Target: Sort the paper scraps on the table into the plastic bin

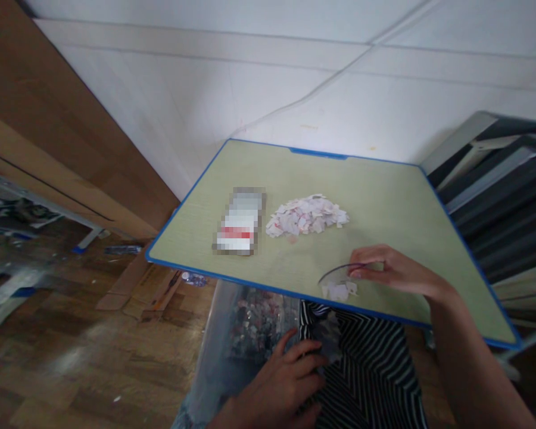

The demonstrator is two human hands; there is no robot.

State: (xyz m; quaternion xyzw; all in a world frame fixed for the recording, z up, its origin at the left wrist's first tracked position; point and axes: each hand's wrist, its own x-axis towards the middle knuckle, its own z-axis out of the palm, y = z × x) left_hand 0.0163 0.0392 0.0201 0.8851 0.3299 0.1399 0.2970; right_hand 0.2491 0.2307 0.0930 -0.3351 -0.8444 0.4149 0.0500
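My right hand (379,271) is closed in a pinch on a thin, dark, curved strip (337,270), just above the front part of the green tabletop (384,202). Beneath the strip lies a small group of pale paper scraps (339,291), close to the blue edge. A larger heap of torn white paper scraps (308,214), some with red marks, sits mid-table. Below the front edge, my left hand (290,375) curls its fingers over black-and-white striped cloth (366,363). Something greyish shows in a fold of the cloth; its kind is unclear.
A blurred-out phone-like slab (239,221) lies left of the heap. Under the table edge stands a translucent bin (212,345) with many small bits inside. Cardboard (129,280) rests on the wooden floor at left. Dark folded frames (509,167) lean at right against the white wall.
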